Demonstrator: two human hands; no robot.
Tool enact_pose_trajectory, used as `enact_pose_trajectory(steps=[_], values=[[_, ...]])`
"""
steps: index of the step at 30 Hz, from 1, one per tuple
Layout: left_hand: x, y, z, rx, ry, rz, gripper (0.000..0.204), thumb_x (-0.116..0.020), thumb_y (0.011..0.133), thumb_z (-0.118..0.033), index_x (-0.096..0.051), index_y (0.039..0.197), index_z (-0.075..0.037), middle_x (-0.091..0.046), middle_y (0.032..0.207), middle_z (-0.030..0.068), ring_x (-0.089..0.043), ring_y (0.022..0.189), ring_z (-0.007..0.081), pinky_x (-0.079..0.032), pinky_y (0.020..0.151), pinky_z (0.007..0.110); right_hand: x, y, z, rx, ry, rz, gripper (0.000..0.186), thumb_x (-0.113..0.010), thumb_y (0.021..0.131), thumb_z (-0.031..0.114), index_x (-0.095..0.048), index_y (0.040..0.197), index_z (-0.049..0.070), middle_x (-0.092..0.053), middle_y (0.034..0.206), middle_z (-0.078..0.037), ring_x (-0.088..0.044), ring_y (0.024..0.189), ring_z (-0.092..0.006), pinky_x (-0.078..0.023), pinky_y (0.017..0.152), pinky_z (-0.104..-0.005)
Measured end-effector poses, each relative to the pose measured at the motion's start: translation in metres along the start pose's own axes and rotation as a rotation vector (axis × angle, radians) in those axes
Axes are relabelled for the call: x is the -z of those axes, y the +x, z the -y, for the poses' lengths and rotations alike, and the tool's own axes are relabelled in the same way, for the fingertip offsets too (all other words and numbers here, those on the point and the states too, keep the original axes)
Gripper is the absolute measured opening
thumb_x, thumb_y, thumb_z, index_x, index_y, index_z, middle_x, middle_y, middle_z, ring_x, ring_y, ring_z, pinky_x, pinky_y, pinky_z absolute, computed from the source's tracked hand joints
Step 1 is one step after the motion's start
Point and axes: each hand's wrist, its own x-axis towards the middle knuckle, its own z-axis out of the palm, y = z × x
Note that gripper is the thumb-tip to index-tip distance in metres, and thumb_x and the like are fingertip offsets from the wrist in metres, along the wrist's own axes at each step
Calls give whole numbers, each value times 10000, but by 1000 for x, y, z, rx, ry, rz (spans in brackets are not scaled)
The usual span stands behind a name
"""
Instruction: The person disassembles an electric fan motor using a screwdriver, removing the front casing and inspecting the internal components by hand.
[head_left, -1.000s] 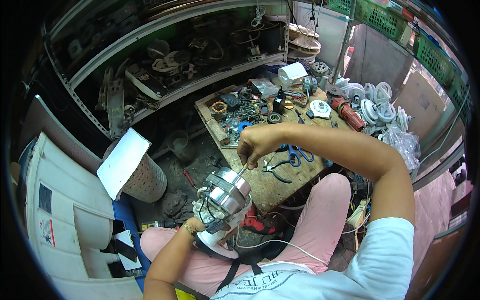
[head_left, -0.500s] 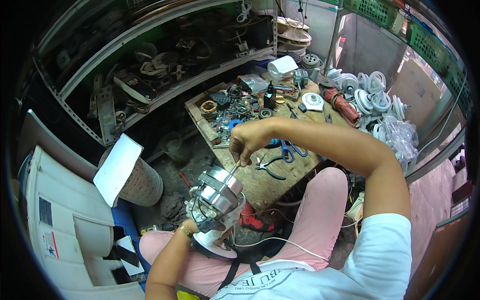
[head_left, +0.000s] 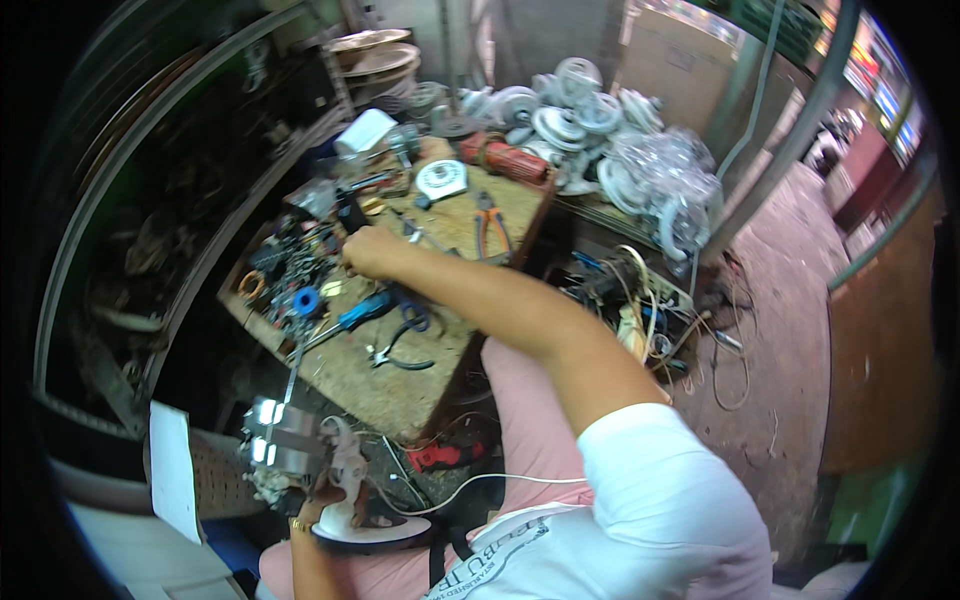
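My left hand (head_left: 316,492) is closed round the underside of a fan motor (head_left: 285,440), partly hidden behind it. The motor has a silver casing and a thin shaft (head_left: 296,370) sticking up. Below it hang a white plastic neck and a rounded base (head_left: 372,528). My right hand (head_left: 372,252) is over the workbench (head_left: 415,395), its fingers curled down beside a dark bottle (head_left: 350,212) and a heap of small metal parts (head_left: 295,260). What its fingertips hold, if anything, is hidden. A blue-handled screwdriver (head_left: 362,310) and dark-handled cutters (head_left: 402,360) lie nearby.
Orange-handled pliers (head_left: 490,225), a white round part (head_left: 441,180) and a red power tool (head_left: 505,158) occupy the bench's far side. White plastic parts (head_left: 565,125) are piled behind. A red tool (head_left: 445,456) and a white cord (head_left: 450,496) are near my legs; shelving (head_left: 215,225) stands left.
My right hand has left the motor shaft and moved onto the bench by the dark bottle. My left hand still holds the motor. The whole view has swung to the right.
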Motion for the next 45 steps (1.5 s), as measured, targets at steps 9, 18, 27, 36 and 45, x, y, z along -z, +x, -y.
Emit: enact_pose_trajectory(steps=[9, 18, 27, 36, 45], values=[[-2, -9, -2, 8, -60, -66, 521, -726, 730, -226, -466, 1127, -10, -533, 725, 170, -554, 533, 298, -474, 496, 387, 61, -194, -182, -670, 510, -815, 141, -561, 830, 66, -671, 882, -6, -649, 807, -119, -607, 767, -210, -485, 693, -341], [-1, -9, -9, 8, -69, -153, 469, -715, 747, -227, -467, 1086, -19, -521, 696, 167, -557, 514, 306, -471, 471, 386, -73, -461, -303, -1746, 26, -285, 388, -683, 778, 318, -660, 1002, 2, -644, 1038, -253, -617, 993, -413, -499, 830, -481], [-3, -22, -2, -70, -146, -175, 689, -751, 735, -262, -394, 1284, -47, -531, 773, 149, -583, 590, 262, -496, 522, 367, -126, -494, -323, -1736, 36, -7, 310, -540, 842, 174, -605, 1115, 41, -599, 1172, -229, -564, 1112, -395, -462, 893, -486], [15, -17, -8, -151, -206, -103, 771, -690, 793, -315, -293, 1410, -76, -490, 778, 93, -525, 565, 179, -471, 539, 301, -73, -563, -352, -1455, 62, 101, 546, -684, 768, 200, -527, 1242, -21, -598, 1161, -263, -596, 1081, -359, -465, 904, -412], [18, -86, 1, -115, -4, -312, 479, -643, 794, -97, -444, 1222, -13, -576, 793, 103, -605, 641, 203, -512, 554, 320, 71, -357, -147, -800, 357, -447, 272, -600, 892, 140, -634, 1112, -15, -665, 992, -93, -602, 897, -183, -458, 811, -295]])
